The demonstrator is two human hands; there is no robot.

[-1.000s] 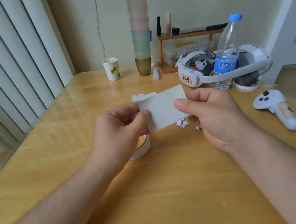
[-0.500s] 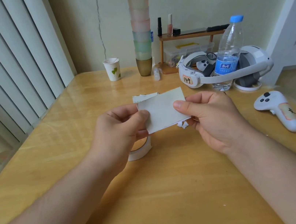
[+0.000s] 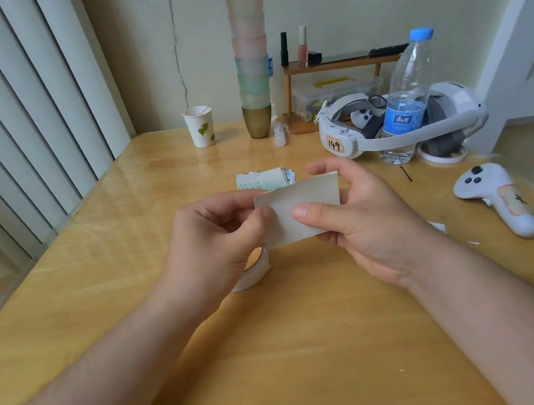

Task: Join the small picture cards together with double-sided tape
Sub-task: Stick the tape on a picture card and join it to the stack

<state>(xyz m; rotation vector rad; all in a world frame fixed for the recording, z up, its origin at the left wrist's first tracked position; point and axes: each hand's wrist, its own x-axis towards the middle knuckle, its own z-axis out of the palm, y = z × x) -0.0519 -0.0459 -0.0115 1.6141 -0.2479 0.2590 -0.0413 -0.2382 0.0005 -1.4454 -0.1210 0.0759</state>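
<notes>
A small picture card [image 3: 296,198] with its pale blank back toward me is held above the table between both hands. My left hand [image 3: 219,240] pinches its left edge with thumb and fingers. My right hand [image 3: 361,219] pinches the card's right half, thumb on the near face and fingers behind it. A stack of more small cards [image 3: 264,179] lies on the table just beyond the hands. A roll of white double-sided tape [image 3: 255,270] sits on the table under my left hand, partly hidden by it.
A wooden table [image 3: 281,356] carries a paper cup [image 3: 199,127], a tall stack of plastic cups [image 3: 249,48], a water bottle [image 3: 407,94], a white headset [image 3: 396,124], a white controller [image 3: 497,199] at right, paper scraps [image 3: 439,227] and a small wooden shelf [image 3: 335,65]. Vertical blinds [image 3: 21,117] line the left.
The card and both hands have risen slightly and tilted, uncovering the card stack behind. My right thumb has slid further left across the card's face.
</notes>
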